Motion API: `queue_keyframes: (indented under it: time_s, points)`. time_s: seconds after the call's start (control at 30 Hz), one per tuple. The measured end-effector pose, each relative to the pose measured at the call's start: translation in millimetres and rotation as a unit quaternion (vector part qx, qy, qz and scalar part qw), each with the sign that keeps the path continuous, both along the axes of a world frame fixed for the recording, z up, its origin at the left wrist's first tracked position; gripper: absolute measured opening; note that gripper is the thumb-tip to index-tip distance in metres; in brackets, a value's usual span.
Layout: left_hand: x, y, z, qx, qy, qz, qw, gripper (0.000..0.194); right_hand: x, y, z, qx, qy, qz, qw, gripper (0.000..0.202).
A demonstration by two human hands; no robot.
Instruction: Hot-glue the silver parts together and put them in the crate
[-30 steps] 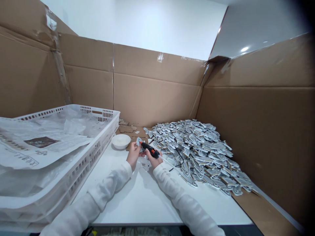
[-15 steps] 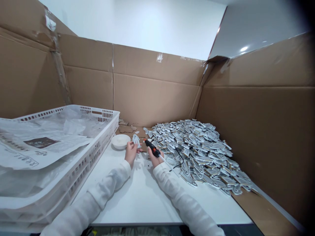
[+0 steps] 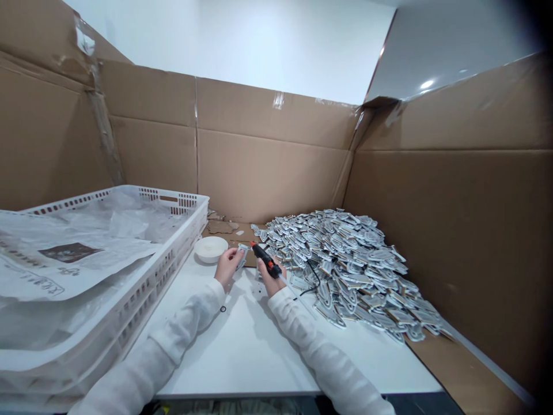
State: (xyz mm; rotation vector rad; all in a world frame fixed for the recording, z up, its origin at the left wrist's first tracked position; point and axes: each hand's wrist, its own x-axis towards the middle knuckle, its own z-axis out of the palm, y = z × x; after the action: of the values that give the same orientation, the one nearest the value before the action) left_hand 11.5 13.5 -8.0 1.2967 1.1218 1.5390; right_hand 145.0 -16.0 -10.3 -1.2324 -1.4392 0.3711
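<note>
My left hand pinches a small flat grey-and-white cutout piece, which is tilted to show its edge. In my right hand is a black and orange hot glue gun, a clear glue stick coming out of its back end. The glue gun's orange tip points left and is close to the cutout piece; whether they touch I cannot tell. Just left of my left hand stands a white bowl, its contents hard to make out. A small dark ring lies on the white table by my left wrist.
A big heap of similar cutout pieces covers the right of the white table, with a black cord at its near side. A white plastic crate holding plastic film and printed sheets stands left. Cardboard walls surround the table.
My left hand has turned the cutout piece from upright, face showing, to tilted sideways near the glue gun's tip. The ring by my left wrist now shows. My right hand has barely moved.
</note>
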Motion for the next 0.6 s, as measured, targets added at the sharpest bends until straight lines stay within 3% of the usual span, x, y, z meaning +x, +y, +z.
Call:
queue_keyframes:
  time_s: [0.17,0.6]
  points:
    - [2,-1,0.5,-0.023,-0.034,-0.016,0.999,0.034,0,0,-4.7,-0.022,-0.036,0.031,0.999,0.035]
    - [5,-5,2.4,-0.038,-0.05,-0.037,0.997,0.033,7,10,-11.5,-0.054,-0.069,-0.016,0.996,0.041]
